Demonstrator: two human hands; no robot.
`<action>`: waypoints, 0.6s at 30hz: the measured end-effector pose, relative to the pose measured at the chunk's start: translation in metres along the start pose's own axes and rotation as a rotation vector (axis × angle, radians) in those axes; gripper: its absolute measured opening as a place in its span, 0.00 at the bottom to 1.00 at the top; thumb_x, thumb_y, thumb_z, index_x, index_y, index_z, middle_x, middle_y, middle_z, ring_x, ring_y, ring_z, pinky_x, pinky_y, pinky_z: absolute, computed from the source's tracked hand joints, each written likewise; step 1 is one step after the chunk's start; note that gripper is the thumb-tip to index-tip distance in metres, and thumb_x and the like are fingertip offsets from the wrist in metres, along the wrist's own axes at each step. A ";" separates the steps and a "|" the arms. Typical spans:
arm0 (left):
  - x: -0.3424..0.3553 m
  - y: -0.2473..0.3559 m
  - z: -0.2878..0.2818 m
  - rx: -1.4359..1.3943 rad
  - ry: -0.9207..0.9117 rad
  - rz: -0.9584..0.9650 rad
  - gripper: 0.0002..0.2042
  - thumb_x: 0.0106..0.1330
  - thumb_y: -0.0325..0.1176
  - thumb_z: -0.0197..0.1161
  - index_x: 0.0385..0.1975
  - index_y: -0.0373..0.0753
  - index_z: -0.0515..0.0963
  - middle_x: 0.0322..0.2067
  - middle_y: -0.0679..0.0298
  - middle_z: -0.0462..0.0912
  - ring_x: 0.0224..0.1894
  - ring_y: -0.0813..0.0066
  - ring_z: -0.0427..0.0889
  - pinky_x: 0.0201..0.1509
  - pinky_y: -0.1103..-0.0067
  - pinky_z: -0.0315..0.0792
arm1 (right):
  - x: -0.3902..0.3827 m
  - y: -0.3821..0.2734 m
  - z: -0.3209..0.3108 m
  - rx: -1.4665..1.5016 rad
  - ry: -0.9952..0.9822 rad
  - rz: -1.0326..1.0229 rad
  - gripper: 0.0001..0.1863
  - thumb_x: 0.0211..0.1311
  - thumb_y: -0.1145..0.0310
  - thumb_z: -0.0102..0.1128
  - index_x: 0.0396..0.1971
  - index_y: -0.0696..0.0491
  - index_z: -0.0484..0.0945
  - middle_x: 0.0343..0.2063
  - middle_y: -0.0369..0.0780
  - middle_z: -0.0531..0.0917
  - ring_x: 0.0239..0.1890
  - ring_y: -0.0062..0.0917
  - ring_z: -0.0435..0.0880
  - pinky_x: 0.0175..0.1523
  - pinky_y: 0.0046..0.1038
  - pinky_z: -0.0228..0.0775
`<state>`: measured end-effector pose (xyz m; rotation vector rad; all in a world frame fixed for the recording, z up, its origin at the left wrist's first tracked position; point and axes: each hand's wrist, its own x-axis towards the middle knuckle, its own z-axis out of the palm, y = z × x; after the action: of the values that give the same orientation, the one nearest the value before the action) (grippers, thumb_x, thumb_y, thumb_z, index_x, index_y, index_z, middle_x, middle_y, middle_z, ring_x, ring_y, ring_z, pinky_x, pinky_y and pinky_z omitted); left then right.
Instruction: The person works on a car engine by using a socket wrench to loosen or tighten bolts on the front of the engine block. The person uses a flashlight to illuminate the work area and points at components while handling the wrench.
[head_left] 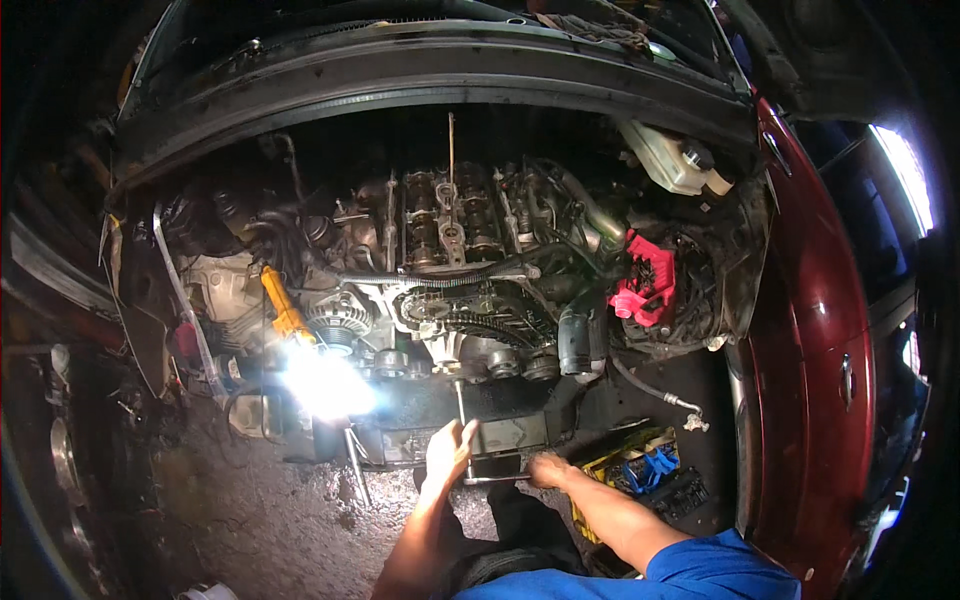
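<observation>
My left hand [450, 452] is closed around a long, thin extension bar [460, 398] that points at the lower front of the engine [470, 310]. The bar's far end meets the area below the chain; what it touches there is too small to tell. My right hand [546, 469] grips the end of a ratchet handle [498, 479], which reaches left to the near end of the bar. Above my hands the engine stands uncovered, with its chain [490, 322] and several pulleys [503, 362] showing. A thin upright rod [451, 150] rises at the engine's back.
A yellow work light [285, 303] glares left of the bar. A red plastic tray [645, 285] holding small parts sits at the right of the engine bay. Near my right arm lies a yellow toolbox [590, 470]. A loose hose [655, 392] hangs out in front.
</observation>
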<state>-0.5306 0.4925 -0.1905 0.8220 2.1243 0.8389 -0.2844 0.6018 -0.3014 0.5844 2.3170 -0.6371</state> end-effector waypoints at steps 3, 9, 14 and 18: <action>-0.016 -0.133 0.072 0.135 0.098 -0.195 0.27 0.66 0.54 0.48 0.41 0.31 0.74 0.37 0.41 0.77 0.47 0.46 0.75 0.50 0.63 0.70 | -0.009 -0.024 -0.026 -0.087 -0.071 -0.171 0.13 0.50 0.58 0.59 0.25 0.53 0.81 0.26 0.48 0.82 0.33 0.42 0.83 0.39 0.41 0.75; -0.001 -0.192 0.147 -0.553 -0.178 -0.193 0.26 0.68 0.47 0.51 0.54 0.29 0.67 0.40 0.49 0.79 0.46 0.59 0.78 0.49 0.69 0.71 | -0.013 -0.022 -0.038 -0.151 -0.055 -0.167 0.14 0.46 0.58 0.60 0.24 0.54 0.82 0.24 0.47 0.83 0.32 0.42 0.83 0.39 0.41 0.76; -0.003 -0.201 0.150 -1.031 -0.345 -0.404 0.29 0.65 0.33 0.58 0.62 0.28 0.56 0.35 0.58 0.81 0.34 0.73 0.81 0.41 0.80 0.73 | -0.003 -0.058 -0.055 -0.245 0.017 -0.144 0.11 0.43 0.62 0.59 0.23 0.53 0.83 0.24 0.45 0.83 0.31 0.38 0.84 0.37 0.38 0.76; -0.017 -0.157 0.139 -0.906 -0.199 -0.420 0.30 0.62 0.29 0.62 0.60 0.24 0.57 0.33 0.57 0.81 0.29 0.71 0.82 0.35 0.80 0.73 | -0.012 -0.125 -0.060 -0.356 0.204 -0.146 0.09 0.44 0.65 0.56 0.20 0.51 0.84 0.22 0.43 0.84 0.26 0.31 0.85 0.29 0.36 0.75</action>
<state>-0.4592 0.4303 -0.3782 -0.0202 1.4131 1.2540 -0.3741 0.5360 -0.2173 0.3280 2.6011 -0.2235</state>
